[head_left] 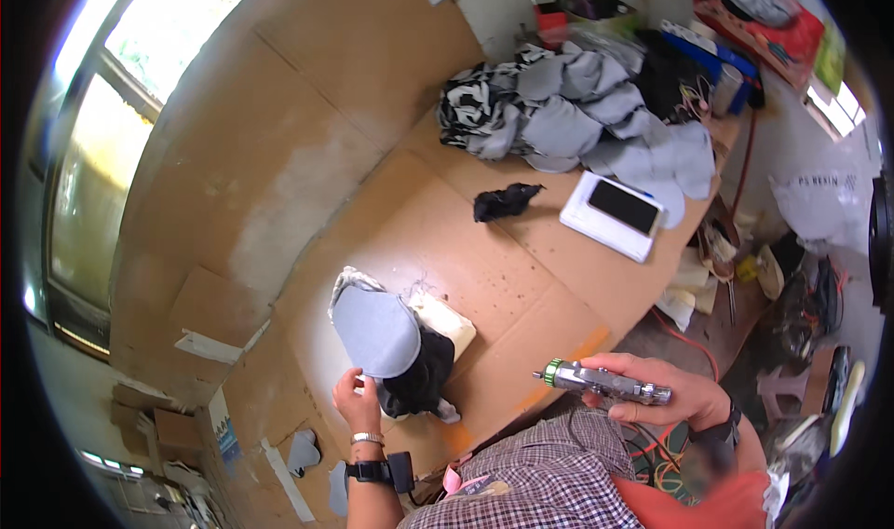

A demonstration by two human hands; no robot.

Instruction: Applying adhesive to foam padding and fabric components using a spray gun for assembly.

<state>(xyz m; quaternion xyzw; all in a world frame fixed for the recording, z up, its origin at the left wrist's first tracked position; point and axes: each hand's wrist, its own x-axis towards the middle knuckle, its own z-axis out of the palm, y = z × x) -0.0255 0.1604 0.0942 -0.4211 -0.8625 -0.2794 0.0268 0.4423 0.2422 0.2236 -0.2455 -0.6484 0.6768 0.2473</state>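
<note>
My left hand (357, 401) is at the lower edge of a grey rounded flat piece (375, 332), its fingertips closed on that edge. The piece lies over a black bundle (419, 375) that looks like cloth, beside a cream block (449, 322). A pale patterned edge shows behind the grey piece. In my right hand (684, 394) is a small metal spray gun (610, 382) with a green ring near its nozzle. Its nozzle points left, toward the grey piece, with a gap between them. The gun is held over the table's front edge, above my lap.
Brown cardboard (503, 296) covers the table and the wall behind. Farther back lie a black crumpled rag (505, 202), a phone (622, 206) on a white pad (605, 236), and a heap of grey pieces (568, 110). Loose cables (666, 450) hang by my lap.
</note>
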